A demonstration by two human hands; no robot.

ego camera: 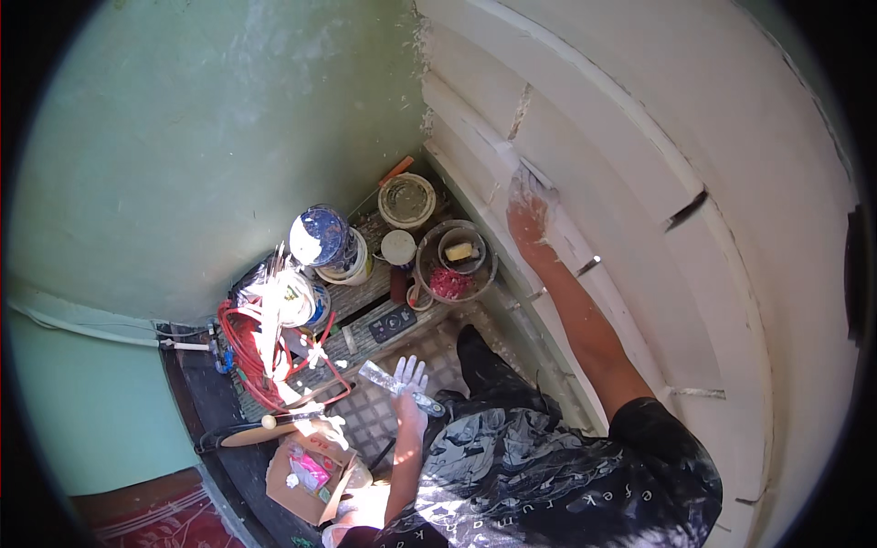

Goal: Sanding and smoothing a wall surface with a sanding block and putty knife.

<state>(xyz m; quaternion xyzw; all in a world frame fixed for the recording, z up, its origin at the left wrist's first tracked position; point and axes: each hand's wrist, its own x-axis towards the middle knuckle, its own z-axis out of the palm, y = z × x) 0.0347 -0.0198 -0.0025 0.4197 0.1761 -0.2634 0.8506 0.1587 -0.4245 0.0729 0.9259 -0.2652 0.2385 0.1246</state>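
My left hand [410, 390] holds a putty knife [384, 378] across the palm, fingers spread and dusted white. The knife's broad blade points up and left, and its handle [430, 405] juts out to the right. At the white panelled surface [596, 171] on the right, my right hand [527, 202] reaches out, coated in white powder. It presses a pale, flat piece [537, 173] along a raised moulding; the fingers hide most of this piece. Rough unpainted gaps [521, 113] run between some panels.
Paint buckets [318, 236] and an open tub [406, 200] stand on wooden slats [363, 301]. Nearby a basin [438, 236] holds a smaller pot and a yellow sponge [459, 251]. A red hose [246, 356] lies coiled left. A cardboard box [291, 490] sits beside me.
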